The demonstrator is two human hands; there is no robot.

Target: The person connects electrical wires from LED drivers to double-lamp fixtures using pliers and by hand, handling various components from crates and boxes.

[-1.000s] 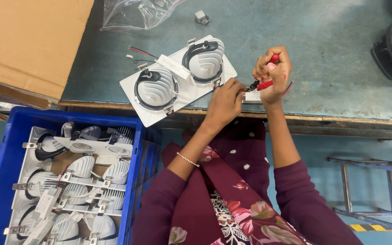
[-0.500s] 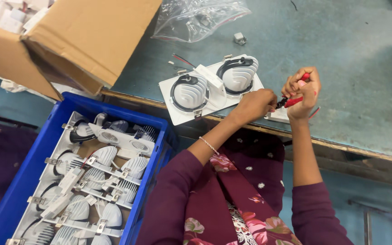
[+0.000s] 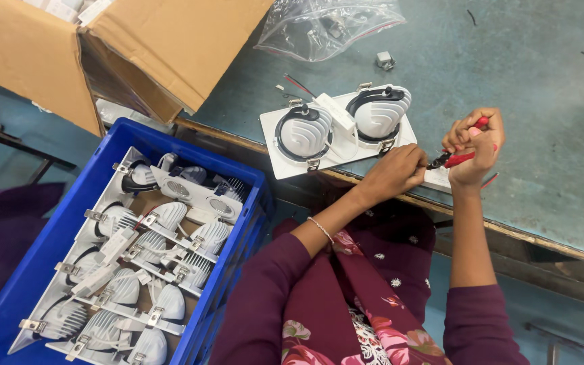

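1. Here, in the head view, the right hand (image 3: 473,145) is curled tight around red-handled pliers (image 3: 455,157) at the surface's (image 3: 549,88) near edge.
2. The left hand (image 3: 393,172) is closed, pinching a wire just beside the plier tips.
3. The white twin light fitting (image 3: 338,128) lies just left of both hands.
4. A blue crate (image 3: 55,236) of similar fittings sits lower left, a cardboard box (image 3: 123,47) beyond it.

On the table (image 3: 542,176), a twin lamp fixture (image 3: 338,130) lies near the front edge. The hands, left hand (image 3: 392,173) and right hand (image 3: 473,147), meet just right of it, the right holding pliers (image 3: 455,159). Behind the fixture lie a plastic bag (image 3: 329,27) and a small connector (image 3: 385,61). A cardboard box (image 3: 103,47) sits at the table's left end. Below it, left of the person, a crate (image 3: 49,243) holds more fixtures (image 3: 136,270).
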